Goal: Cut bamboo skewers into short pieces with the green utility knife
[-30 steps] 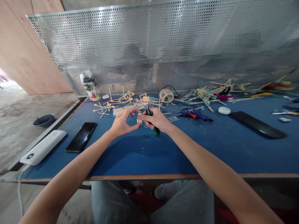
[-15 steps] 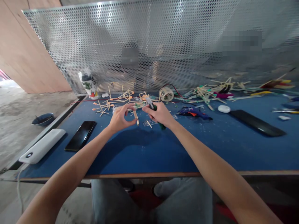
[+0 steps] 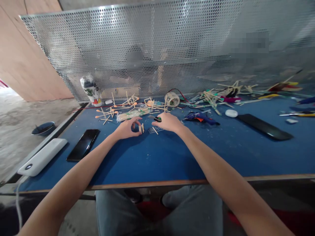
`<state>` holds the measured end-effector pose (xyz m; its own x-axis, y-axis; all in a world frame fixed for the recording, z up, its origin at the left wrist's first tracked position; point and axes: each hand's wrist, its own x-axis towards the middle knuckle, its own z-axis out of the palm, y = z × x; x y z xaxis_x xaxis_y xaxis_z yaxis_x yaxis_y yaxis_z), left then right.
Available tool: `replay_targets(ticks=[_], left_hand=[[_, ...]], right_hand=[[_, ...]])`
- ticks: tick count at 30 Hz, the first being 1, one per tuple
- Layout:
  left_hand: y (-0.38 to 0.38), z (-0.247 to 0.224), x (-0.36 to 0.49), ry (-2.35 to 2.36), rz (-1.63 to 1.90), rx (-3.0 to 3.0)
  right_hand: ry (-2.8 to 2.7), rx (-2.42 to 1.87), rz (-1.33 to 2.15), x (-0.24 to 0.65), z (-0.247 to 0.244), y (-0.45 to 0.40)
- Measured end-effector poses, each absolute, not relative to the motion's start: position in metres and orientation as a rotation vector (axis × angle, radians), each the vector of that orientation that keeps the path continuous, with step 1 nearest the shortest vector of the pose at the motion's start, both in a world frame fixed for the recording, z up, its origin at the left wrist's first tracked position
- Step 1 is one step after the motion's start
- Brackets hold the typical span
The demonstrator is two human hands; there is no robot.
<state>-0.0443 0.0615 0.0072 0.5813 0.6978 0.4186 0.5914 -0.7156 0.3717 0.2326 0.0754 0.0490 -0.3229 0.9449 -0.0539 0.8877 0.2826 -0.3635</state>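
My left hand [image 3: 127, 128] is closed in a pinch around short wooden sticks [image 3: 141, 128], held just above the blue table. Across a small gap, my right hand [image 3: 169, 122] wraps around a utility knife [image 3: 157, 119] with a dark handle. Its thin blade points left, toward the sticks, and most of the handle is hidden in the fingers. Below the right hand, a loose stick [image 3: 155, 130] lies over a clear plastic strip [image 3: 151, 130]. Behind both hands is a clear plastic packet of sticks [image 3: 131, 114].
Stick frames with orange ends [image 3: 107, 114] stand at back left, near a patterned cup [image 3: 91, 93]. A phone [image 3: 83, 145] and white power bank [image 3: 43, 156] lie left. Rightward are a blue glue gun [image 3: 201, 118], a white case [image 3: 231, 113] and a long black object [image 3: 265, 127]. Perforated metal [image 3: 157, 49] rises behind.
My right hand has turned the knife from pointing up to lying nearly level, its blade toward the sticks. My left hand has lowered slightly, and the sticks are tilted differently. The view has shifted slightly.
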Motion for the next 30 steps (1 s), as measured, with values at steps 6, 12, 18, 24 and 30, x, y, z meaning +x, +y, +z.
replay_targets(ticks=[6, 12, 18, 24, 30], left_hand=[[0.067, -0.001, -0.045, 1.102, 0.766, 2.6], [0.066, 0.0, -0.043, 1.124, 0.789, 2.591], [0.065, 0.004, -0.044, 1.15, 0.779, 2.574], [0.067, 0.001, -0.048, 1.121, 0.767, 2.567], [0.066, 0.006, -0.044, 1.142, 0.928, 2.565]], right_hand=[[-2.53, -1.775, 0.57, 0.231, 0.048, 0.076], [-2.596, -1.762, 0.637, 0.227, 0.046, 0.074], [-2.591, -1.742, 0.683, 0.223, 0.046, 0.07], [-2.527, -1.696, 0.739, 0.221, 0.044, 0.068], [-2.438, -1.557, 0.766, 0.222, 0.049, 0.066]])
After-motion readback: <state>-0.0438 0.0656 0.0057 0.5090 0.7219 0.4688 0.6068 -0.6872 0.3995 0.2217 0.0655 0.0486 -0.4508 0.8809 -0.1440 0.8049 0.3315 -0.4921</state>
